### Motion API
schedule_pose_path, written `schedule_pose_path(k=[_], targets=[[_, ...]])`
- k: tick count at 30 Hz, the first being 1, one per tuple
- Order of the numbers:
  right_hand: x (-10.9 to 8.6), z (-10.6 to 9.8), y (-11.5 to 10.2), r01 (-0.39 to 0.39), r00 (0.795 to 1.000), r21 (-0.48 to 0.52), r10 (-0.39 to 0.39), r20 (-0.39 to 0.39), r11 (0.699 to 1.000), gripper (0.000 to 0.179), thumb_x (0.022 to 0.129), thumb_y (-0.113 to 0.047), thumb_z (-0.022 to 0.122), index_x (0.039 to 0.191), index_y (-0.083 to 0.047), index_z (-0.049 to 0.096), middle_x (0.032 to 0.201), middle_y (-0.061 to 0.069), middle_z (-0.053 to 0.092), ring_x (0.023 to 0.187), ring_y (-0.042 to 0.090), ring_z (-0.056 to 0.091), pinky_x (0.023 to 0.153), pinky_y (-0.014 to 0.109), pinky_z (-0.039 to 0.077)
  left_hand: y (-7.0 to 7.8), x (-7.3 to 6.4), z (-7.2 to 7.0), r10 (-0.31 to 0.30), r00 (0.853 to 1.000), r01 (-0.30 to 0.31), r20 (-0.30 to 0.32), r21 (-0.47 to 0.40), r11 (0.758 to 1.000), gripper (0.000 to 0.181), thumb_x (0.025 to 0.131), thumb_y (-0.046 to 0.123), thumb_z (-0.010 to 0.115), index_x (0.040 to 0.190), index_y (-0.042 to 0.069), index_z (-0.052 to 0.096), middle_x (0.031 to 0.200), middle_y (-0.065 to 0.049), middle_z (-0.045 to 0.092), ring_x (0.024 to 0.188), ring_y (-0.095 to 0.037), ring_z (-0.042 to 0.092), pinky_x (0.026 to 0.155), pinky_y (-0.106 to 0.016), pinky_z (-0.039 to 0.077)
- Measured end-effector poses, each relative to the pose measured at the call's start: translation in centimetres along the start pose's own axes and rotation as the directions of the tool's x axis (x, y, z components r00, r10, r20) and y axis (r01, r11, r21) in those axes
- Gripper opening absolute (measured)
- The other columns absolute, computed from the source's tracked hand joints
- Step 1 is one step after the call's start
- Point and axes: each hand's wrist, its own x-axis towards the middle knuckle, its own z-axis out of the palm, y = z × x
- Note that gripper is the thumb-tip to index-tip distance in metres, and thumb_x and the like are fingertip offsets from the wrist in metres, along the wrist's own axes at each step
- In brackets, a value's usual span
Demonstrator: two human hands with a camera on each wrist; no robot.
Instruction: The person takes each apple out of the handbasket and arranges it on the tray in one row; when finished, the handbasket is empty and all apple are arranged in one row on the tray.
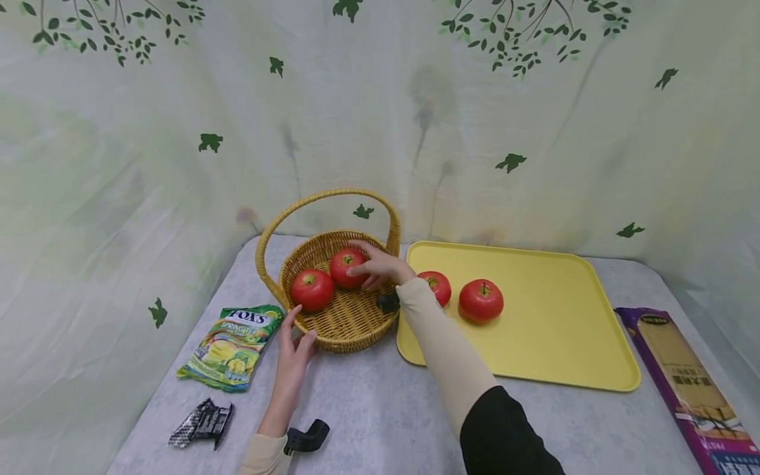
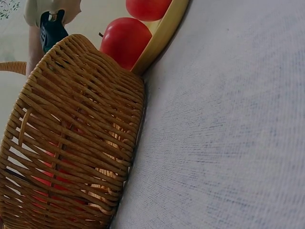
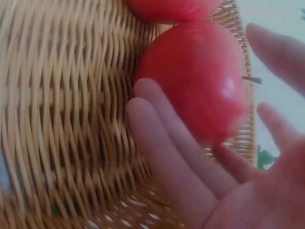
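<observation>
The wicker basket [image 1: 347, 328] has a tall arched handle and holds two red apples side by side, a left apple [image 1: 312, 290] and a right apple [image 1: 344, 266]. My right hand [image 1: 380, 265] reaches in over the basket's right side, its fingers spread about the right apple. In the right wrist view, those fingers are nearly straight along the apple [image 3: 195, 78]. At the basket's front left rim, my left hand [image 1: 292, 359] touches it with thumb and a finger spread apart. From the left wrist view, the woven side [image 2: 81, 129] fills the left part, and the left fingers are hidden.
On the right lies a yellow tray [image 1: 552, 316] bearing two more apples, one [image 1: 481, 301] whole in view, another [image 1: 436, 287] partly behind the right sleeve. A green candy bag [image 1: 234, 346], a small black object [image 1: 204, 422] and a long purple-brown package [image 1: 689, 376] lie around.
</observation>
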Motion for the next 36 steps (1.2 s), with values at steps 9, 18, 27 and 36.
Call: schedule_pose_path(k=[9,18,27,36], targets=[[0.8,1.8,0.8,-0.037,0.996,0.205,0.053,-0.076,0.978,0.079,0.093,-0.015,0.061,0.154,-0.027,0.012,0.142,0.022,0.033,0.097,0.050,0.060,0.081,0.052,0.051,0.0,0.1,0.1,0.005,1.000,-0.004,-0.008,0.019,1.000,0.055,0.103,0.015,0.042,0.152,0.022,0.018,0.154,-0.002,0.005,0.130,-0.032,0.032,0.102,-0.051,0.036],[0.8,2.5,0.8,-0.010,0.989,0.265,0.049,-0.142,0.964,0.078,0.090,-0.008,0.064,0.152,-0.021,0.019,0.139,0.021,0.033,0.092,0.051,0.060,0.082,0.053,0.050,0.1,0.1,0.1,-0.001,1.000,0.002,-0.014,0.029,1.000,0.054,0.103,0.015,0.043,0.151,0.021,0.019,0.154,-0.002,0.005,0.129,-0.032,0.032,0.102,-0.051,0.036],[-0.6,1.6,-0.2,0.027,0.991,0.177,-0.003,-0.132,0.984,0.072,0.089,-0.019,0.068,0.148,-0.020,0.027,0.135,0.018,0.040,0.088,0.050,0.062,0.081,0.056,0.049,0.1,0.0,0.1,-0.001,1.000,0.001,-0.014,0.022,1.000,0.055,0.103,0.013,0.042,0.152,0.022,0.019,0.154,-0.004,0.006,0.130,-0.033,0.032,0.102,-0.051,0.035],[-4.7,0.3,-1.1,0.146,0.989,0.139,-0.149,0.011,0.979,0.064,0.088,-0.020,0.069,0.143,-0.028,0.035,0.127,0.014,0.049,0.072,0.038,0.066,0.077,0.056,0.051,0.0,-0.1,0.1,0.001,1.000,-0.001,-0.013,0.015,1.000,0.055,0.103,0.013,0.042,0.152,0.021,0.018,0.155,-0.003,0.003,0.133,-0.033,0.027,0.104,-0.052,0.033]])
